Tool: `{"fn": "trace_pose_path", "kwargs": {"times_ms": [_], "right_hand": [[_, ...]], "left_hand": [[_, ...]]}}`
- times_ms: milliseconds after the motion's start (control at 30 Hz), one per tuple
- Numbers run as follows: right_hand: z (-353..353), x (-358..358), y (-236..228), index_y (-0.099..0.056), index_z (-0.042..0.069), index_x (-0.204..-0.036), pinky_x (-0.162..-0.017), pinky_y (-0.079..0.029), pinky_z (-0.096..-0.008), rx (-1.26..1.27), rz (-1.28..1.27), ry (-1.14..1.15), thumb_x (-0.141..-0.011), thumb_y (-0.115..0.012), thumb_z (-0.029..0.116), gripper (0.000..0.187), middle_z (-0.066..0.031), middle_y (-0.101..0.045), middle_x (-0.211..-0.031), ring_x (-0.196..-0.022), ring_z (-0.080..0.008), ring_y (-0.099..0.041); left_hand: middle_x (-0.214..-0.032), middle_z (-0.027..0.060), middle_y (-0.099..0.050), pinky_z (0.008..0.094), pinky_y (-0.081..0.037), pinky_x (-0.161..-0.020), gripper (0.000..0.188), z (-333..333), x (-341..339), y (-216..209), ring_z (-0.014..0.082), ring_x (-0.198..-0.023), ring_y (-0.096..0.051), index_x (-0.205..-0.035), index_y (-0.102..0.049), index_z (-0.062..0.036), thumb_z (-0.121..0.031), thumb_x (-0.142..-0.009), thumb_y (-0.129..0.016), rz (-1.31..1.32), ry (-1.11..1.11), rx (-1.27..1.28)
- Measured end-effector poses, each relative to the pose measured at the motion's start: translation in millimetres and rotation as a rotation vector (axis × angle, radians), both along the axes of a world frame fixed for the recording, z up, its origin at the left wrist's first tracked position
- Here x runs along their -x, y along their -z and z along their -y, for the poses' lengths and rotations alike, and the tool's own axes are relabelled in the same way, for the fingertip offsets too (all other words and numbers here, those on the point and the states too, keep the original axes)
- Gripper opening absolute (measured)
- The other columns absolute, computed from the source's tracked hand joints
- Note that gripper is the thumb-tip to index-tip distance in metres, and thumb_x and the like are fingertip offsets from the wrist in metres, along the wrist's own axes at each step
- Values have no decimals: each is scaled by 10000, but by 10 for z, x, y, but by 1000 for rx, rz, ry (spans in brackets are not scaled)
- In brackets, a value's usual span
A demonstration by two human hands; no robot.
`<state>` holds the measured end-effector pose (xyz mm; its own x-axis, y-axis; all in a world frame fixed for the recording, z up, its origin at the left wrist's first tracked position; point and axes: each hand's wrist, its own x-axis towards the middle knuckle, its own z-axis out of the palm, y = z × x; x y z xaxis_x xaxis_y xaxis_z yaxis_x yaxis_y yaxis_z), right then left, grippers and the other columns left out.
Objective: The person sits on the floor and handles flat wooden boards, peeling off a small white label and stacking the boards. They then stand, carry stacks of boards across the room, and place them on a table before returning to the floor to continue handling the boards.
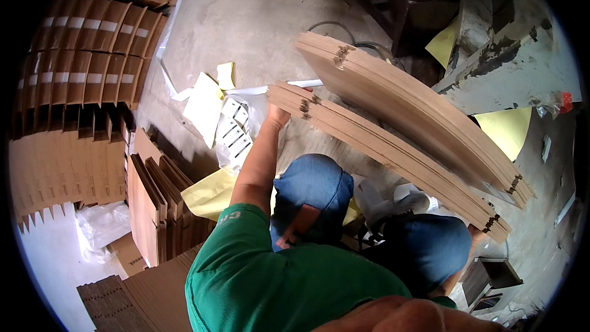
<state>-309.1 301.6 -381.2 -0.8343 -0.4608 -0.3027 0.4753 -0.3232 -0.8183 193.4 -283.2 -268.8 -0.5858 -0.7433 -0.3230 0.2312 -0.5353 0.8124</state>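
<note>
My left hand (276, 114) grips the left end of a thick stack of flat brown cardboard sheets (381, 147), held edge-up over my knees in blue jeans (313, 193). My right hand (476, 232) is mostly hidden under the stack's right end and holds it there. A second, similar cardboard stack (405, 101) lies just beyond the first, touching it; whether my hands carry it too is unclear. My green shirt (270, 283) fills the lower middle.
Rows of folded cardboard boxes (80, 74) stand at the left, with more upright ones (157, 200) near my left knee. Yellow paper (209, 193) and white label sheets (235, 132) lie on the concrete floor (246, 18). A small dark box (491, 276) sits at lower right.
</note>
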Motion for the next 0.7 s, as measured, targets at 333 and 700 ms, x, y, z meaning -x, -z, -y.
{"fn": "trace_pose_path", "kwargs": {"times_ms": [333, 700], "right_hand": [[-87, 123, 18, -424, -13, -1215, -1045, -217, -410, -544, -462, -237, -920, -212, 423, 568, -176, -437, -1265, -1184, -278, -389], [-37, 130, 22, -442, -4, -1195, -1054, -190, -416, 49, 78, -146, -914, -198, 431, 572, -172, -441, -1255, -1197, -287, -369]], "left_hand": [[-1160, 190, -513, 354, -414, -881, 569, 37, 11, 60, 255, -946, -542, -995, -561, 80, -442, -889, -357, -17, 30, -148], [-998, 125, -576, 389, -443, -818, 431, 30, 116, 483, 247, -889, -551, -961, -538, -39, -425, -879, -365, 38, -500, -89]]}}
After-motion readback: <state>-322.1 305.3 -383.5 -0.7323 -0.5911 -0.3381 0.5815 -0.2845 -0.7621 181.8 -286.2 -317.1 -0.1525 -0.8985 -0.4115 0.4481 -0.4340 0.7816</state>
